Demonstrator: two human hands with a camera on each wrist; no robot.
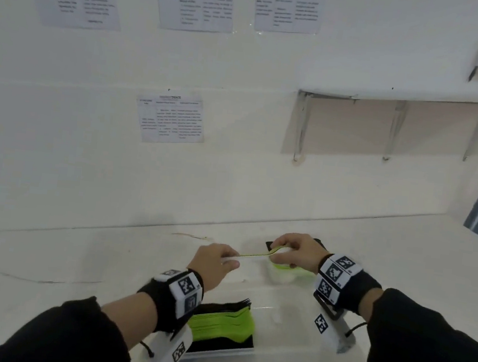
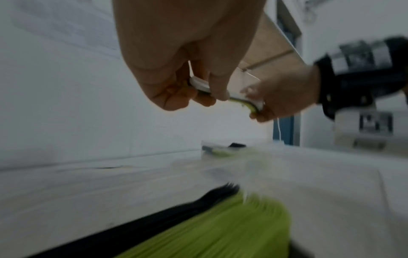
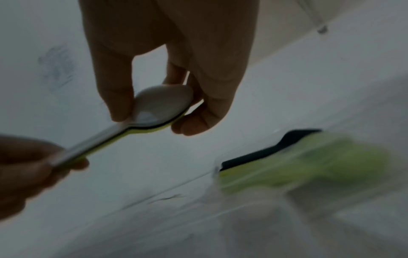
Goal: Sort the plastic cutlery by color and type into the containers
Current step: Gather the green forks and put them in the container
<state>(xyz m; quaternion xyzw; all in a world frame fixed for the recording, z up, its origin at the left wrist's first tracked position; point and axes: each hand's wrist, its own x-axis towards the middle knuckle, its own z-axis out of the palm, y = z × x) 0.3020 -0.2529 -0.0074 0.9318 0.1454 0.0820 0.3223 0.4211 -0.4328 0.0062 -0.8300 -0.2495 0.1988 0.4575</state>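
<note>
Both hands up over the white bench point(image 1: 77, 252), sharing one small stack of spoons point(image 1: 253, 255); stack looks like three nested: white on top, black in the middle, green underneath, per rt wrist view point(image 3: 154, 111).

L hand point(image 1: 215, 262): fingers curled, thumb + fingertips pinching the handle end of the stack; also seen in lt wrist view point(image 2: 176, 69).

R hand point(image 1: 295, 253): thumb and fingers pinching the bowl end; white bowl faces the rt wrist cam, green edge showing below it; hand in that view point(image 3: 172, 52).

Stack held roughly level, off the bench, spanning between the two hands; hands apart, joined only by the spoons.

Near container point(image 1: 222, 353), close to the person, between the forearms: green forks point(image 1: 222, 323) packed side by side, black forks point(image 1: 230, 303) behind them, tines pointing right; lt wrist view blurred but same green/black mass visible.

Far container point(image 1: 278, 276), clear plastic, under/just beyond the R hand: green pieces point(image 1: 290, 268) inside, a black piece point(image 1: 269, 246) at its far side; type not readable in head view; rt wrist view too blurred to settle it.

Wall behind the bench: printed sheets point(image 1: 170, 120) taped up; shelf point(image 1: 403, 92) on brackets at upper rt.
</note>
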